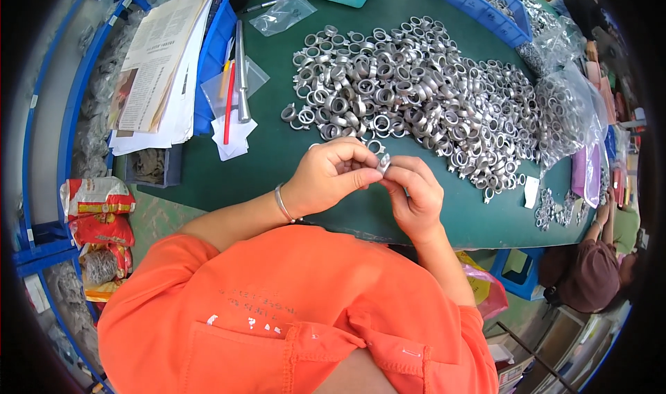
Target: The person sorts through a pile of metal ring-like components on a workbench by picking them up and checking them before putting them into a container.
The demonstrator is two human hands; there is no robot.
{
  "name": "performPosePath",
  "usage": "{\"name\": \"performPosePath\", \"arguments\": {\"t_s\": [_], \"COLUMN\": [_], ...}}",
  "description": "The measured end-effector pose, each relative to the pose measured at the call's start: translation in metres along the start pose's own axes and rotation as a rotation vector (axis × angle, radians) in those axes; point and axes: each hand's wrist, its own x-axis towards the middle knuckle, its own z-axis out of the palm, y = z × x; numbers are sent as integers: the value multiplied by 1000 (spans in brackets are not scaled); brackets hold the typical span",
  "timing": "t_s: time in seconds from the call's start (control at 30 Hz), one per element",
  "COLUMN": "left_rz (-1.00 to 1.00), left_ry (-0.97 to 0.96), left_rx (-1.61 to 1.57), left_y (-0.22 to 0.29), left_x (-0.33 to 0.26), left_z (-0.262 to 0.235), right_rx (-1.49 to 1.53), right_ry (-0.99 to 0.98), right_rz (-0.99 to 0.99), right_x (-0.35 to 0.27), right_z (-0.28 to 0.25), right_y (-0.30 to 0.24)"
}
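Between the fingertips of both my hands is a small silver metal ring, seen nearly edge-on. My left hand, with a bangle on its wrist, pinches it from the left. From the other side, the thumb and fingers of my right hand grip it too. Just beyond my hands spreads a large heap of grey metal rings, many with a small raised part on the rim. One loose ring lies right behind my fingertips.
On the green table, a tapered metal rod and a red pen lie left, by papers on a blue tray. A plastic bag of rings stands right. Blue bins line the back. Another person sits at the right.
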Motion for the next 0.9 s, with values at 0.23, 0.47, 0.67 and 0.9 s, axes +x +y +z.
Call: {"name": "performPosePath", "arguments": {"t_s": [0.23, 0.47, 0.67, 0.9], "left_rz": [228, 156, -641, -570], "left_ry": [-23, -20, 3, 82], "left_rx": [287, 230, -611, -379], "left_y": [-1, -5, -1, -4], "left_x": [1, -1, -7, -12], "left_z": [1, -1, -10, -13], "right_rx": [736, 724, 121, -410], "right_ry": [81, 108, -173, -202], "right_rz": [549, 551, -49, 188], "right_x": [-8, -11, 0, 11], "right_z": [0, 5, 3, 18], "right_y": [-1, -6, -7, 33]}}
